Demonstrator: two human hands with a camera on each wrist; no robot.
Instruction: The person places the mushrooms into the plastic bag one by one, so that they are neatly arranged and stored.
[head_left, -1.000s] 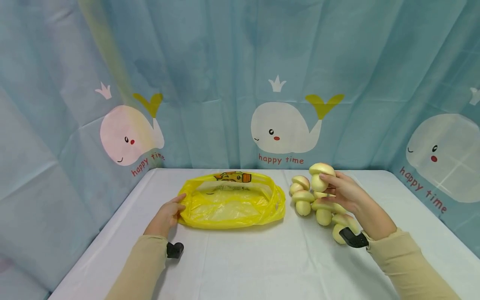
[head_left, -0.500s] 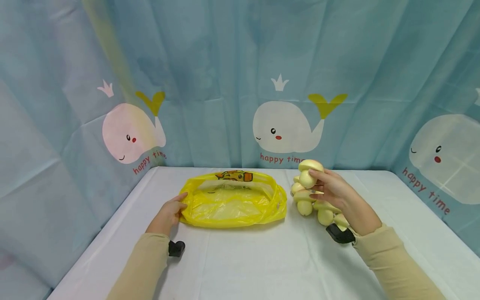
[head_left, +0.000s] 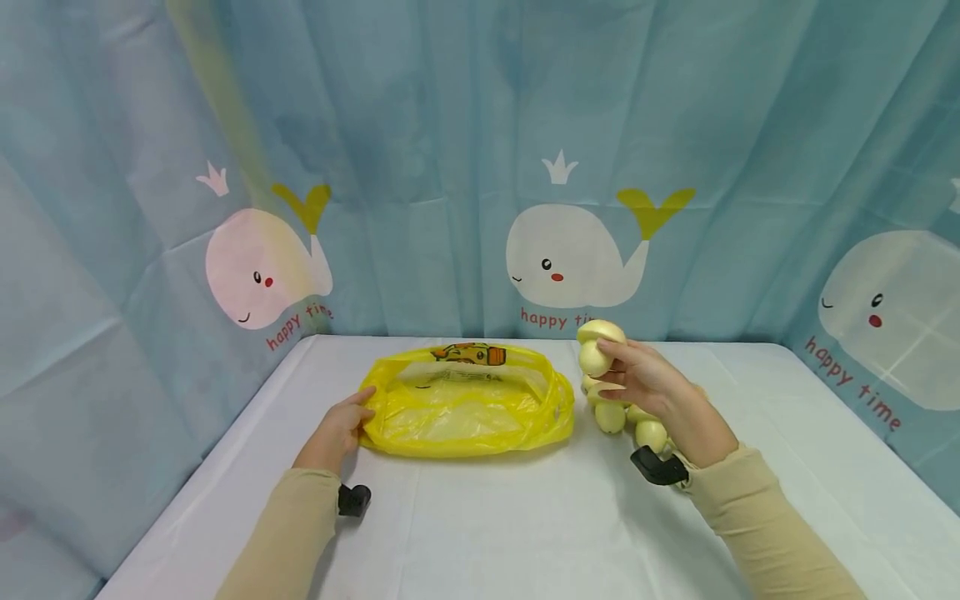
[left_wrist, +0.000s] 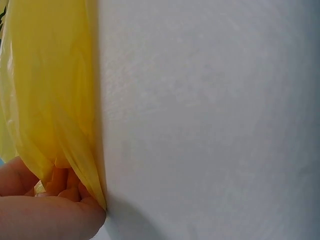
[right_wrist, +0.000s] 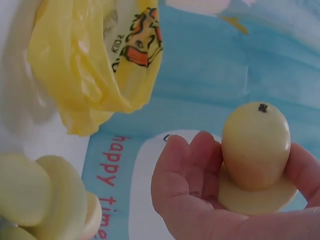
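My right hand (head_left: 654,385) holds a pale yellow mushroom-shaped piece (head_left: 596,357) above the table, between thumb and fingers. In the right wrist view this mushroom (right_wrist: 256,142) has its rounded stem end, with a small dark spot, facing the camera and its cap below. A yellow plastic bag (head_left: 457,445) lies wide-mouthed on the table, its orange cartoon print on the far inner side. At its left end my left hand (head_left: 337,433) grips the edge; in the left wrist view, curled fingers (left_wrist: 62,182) are partly hidden by the yellow film.
Several more mushroom-shaped pieces (head_left: 610,417) are clustered on the white table (head_left: 480,533), right of the bag and partly hidden behind the right hand. A blue curtain (head_left: 420,167) printed with whales stands at the back and sides.
My right hand has moved left with the mushroom, away from over the cluster and closer to the bag's right end. My left hand and the bag stay where they were.
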